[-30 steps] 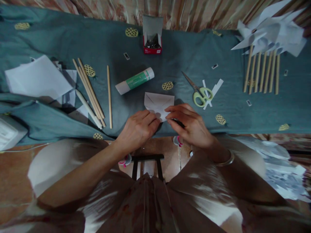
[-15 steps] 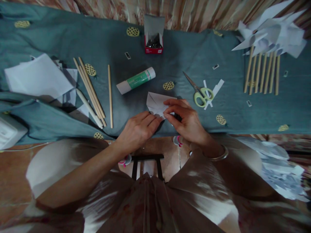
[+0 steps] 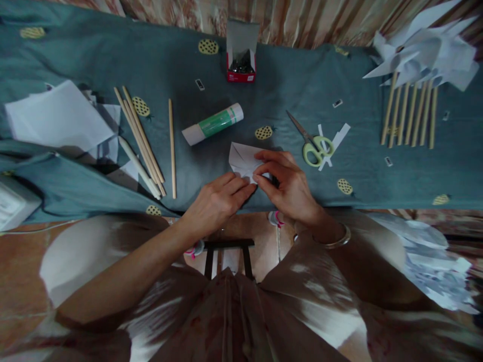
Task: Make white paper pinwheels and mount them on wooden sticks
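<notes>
While the left hand is gripping the near edge of the folded paper near mid-cloth, the right hand is pinching it, apparently working a fold; steady anchoring is probably being needed next. Its far edge is running left-right, angling nearer rightward; hands are obscuring its long axis.

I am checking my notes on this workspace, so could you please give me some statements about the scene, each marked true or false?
1. The left hand and the right hand are both at the folded white paper. True.
2. The scissors lie to the right of the green-labelled tube. True.
3. The right hand is gripping the scissors. False: they lie on the cloth, apart from it.
4. The red box is shut. False: it stands open.
5. The bracelet is on the left arm. False: it is on the right arm.
</notes>
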A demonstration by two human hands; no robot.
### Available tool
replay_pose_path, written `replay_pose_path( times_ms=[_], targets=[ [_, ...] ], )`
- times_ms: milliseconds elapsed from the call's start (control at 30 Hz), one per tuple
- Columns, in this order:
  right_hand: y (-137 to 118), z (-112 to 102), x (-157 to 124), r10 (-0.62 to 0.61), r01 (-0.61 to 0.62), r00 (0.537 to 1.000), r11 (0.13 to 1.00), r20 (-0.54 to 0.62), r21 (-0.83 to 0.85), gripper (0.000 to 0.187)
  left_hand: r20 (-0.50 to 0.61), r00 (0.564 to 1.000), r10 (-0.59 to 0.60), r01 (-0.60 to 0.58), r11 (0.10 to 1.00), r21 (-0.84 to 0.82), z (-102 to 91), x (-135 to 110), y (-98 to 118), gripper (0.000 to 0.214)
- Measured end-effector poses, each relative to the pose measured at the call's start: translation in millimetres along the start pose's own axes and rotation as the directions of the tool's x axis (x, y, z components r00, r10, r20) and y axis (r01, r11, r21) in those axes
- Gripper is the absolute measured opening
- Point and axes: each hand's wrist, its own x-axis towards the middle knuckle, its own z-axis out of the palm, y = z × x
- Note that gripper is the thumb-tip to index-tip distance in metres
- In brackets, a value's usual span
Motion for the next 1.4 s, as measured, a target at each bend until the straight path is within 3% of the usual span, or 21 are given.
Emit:
replay_pose_path(
  times_ms=[767, 1400],
  targets=[
    [-0.7, 0.7, -0.7, 0.033, -0.033, 0.999, 0.999, 0.005, -0.003, 0.008, -0.047, 0.996, -0.074, 0.066, 0.985, -0.162, 3.4, 2.8, -1.3, 0.023],
    [0.1, 3.4, -2.6, 0.010, -0.008, 1.000, 0.998, 0.024, -0.061, 0.016, -0.015, 0.997, -0.080, 0.076, 0.985, -0.157, 2.3, 2.3, -1.5, 0.025]
  ],
)
